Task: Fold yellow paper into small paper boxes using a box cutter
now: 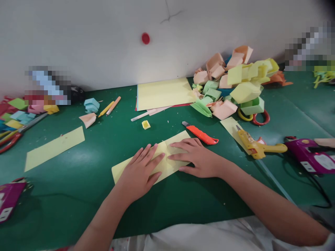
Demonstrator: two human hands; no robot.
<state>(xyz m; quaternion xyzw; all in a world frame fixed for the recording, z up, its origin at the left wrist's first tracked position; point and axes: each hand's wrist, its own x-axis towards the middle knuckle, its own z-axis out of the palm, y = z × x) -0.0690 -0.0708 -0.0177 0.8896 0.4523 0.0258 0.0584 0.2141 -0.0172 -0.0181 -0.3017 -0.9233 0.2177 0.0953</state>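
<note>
A long strip of pale yellow paper [119,170] lies at a slant on the green table, with a crease near its middle. My left hand [140,170] rests flat on its left half, fingers stretched out. On the right half lies my right hand [197,157], its fingers spread and pressing lightly on the paper. The fingertips of both hands come close together at the crease. Just beyond my right hand is an orange utility knife [202,134], its blade end pointing left. A tiny yellow folded paper piece [146,124] sits behind the strip.
Stacked yellow sheets [164,94] lie by the wall, beside a heap of folded paper boxes [246,92]. A yellow glue gun [258,144] and a purple power strip [311,153] are at right. Leftward are another paper strip [54,148], pencils [110,108] and red-handled scissors [15,139].
</note>
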